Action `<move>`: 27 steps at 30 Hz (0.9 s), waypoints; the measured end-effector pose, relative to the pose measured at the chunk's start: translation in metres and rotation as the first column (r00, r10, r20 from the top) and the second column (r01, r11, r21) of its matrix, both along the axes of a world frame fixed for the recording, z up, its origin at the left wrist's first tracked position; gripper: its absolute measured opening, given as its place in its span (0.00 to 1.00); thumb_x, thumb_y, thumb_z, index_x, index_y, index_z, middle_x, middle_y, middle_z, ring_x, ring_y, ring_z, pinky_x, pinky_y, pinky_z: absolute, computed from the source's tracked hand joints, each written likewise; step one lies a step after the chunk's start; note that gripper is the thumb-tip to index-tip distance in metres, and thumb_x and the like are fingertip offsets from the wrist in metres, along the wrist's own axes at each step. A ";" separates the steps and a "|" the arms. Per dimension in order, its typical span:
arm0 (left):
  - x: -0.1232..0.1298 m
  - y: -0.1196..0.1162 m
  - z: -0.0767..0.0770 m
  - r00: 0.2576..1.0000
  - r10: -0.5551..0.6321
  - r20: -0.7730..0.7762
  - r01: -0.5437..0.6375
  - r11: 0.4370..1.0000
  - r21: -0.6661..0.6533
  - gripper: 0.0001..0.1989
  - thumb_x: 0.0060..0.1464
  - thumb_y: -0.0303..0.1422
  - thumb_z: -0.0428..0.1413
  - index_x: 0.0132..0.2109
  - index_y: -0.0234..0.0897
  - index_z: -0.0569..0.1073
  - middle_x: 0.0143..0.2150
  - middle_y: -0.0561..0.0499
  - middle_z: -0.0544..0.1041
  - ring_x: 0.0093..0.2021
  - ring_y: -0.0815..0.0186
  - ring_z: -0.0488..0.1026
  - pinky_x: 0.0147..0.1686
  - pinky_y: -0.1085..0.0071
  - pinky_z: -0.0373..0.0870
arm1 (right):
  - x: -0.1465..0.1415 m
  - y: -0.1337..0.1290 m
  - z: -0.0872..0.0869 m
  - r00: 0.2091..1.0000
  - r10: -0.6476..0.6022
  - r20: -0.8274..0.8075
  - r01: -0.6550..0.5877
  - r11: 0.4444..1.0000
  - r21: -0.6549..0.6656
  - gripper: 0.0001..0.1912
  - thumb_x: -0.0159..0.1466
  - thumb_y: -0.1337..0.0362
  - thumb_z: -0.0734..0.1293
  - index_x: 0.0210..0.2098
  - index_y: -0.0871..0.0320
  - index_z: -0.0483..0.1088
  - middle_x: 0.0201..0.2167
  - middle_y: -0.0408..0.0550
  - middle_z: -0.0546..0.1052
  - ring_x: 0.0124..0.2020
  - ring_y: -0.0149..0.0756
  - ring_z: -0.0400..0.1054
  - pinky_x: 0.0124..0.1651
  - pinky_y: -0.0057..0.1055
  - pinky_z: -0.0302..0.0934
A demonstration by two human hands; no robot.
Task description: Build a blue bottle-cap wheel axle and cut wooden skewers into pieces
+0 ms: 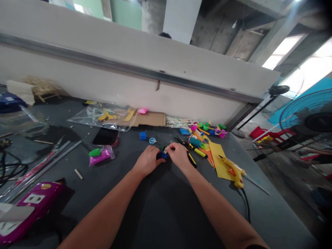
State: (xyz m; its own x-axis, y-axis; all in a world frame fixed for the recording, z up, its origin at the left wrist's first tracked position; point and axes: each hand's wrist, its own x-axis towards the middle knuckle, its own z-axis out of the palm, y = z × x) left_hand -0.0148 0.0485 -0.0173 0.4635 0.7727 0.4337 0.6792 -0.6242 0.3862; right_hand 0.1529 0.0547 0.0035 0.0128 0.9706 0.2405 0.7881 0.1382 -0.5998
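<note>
My left hand (148,159) rests low over the dark table, its fingers closed around a small blue object (163,155). Its exact kind is partly hidden by the fingers. Right beside it, my right hand (178,155) pinches a small whitish piece (166,150) against the top of the blue object. What that piece is cannot be made out. Just beyond my hands stand a blue bottle cap (142,135) and a second, light-blue cap (153,140) with a short stick on it. Black-handled pliers (181,141) and a yellow-black cutter (200,152) lie to the right.
A yellow glue gun (234,171) with a cord lies on yellow paper (216,152) at right. Left are a phone (105,136), bagged pink clay (100,156), a purple power strip (38,204) and long clear sticks (55,159). Cardboard (153,119) lies by the back panel.
</note>
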 end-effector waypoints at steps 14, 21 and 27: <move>0.000 0.002 -0.003 1.000 -0.008 0.006 0.008 1.000 -0.002 0.13 0.48 0.38 0.61 0.35 0.36 0.69 0.33 0.48 0.73 0.38 0.59 0.68 0.39 0.63 0.67 | -0.001 0.004 -0.001 0.999 0.031 -0.013 -0.031 0.999 0.014 0.07 0.56 0.63 0.65 0.23 0.57 0.72 0.22 0.44 0.75 0.27 0.34 0.67 0.31 0.27 0.55; 0.001 0.001 -0.002 1.000 -0.010 0.018 0.010 1.000 0.012 0.13 0.48 0.39 0.60 0.35 0.36 0.69 0.33 0.48 0.73 0.38 0.59 0.68 0.40 0.63 0.67 | 0.000 0.003 -0.007 0.999 0.010 -0.051 -0.009 1.000 0.019 0.08 0.56 0.61 0.64 0.25 0.57 0.72 0.23 0.44 0.75 0.27 0.34 0.68 0.32 0.27 0.56; 0.004 0.000 0.000 0.999 0.015 -0.028 -0.014 0.999 0.046 0.11 0.50 0.38 0.58 0.38 0.35 0.70 0.34 0.46 0.73 0.40 0.58 0.68 0.42 0.61 0.67 | 0.004 0.001 -0.009 0.992 0.030 -0.124 -0.025 0.999 0.043 0.09 0.56 0.59 0.64 0.26 0.57 0.72 0.24 0.43 0.75 0.29 0.34 0.68 0.34 0.28 0.58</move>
State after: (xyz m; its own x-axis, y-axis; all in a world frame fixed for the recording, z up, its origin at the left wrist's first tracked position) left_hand -0.0109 0.0482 -0.0175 0.4650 0.7589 0.4558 0.6985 -0.6309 0.3378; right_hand 0.1564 0.0555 -0.0057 0.0186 0.9602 0.2788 0.7035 0.1855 -0.6861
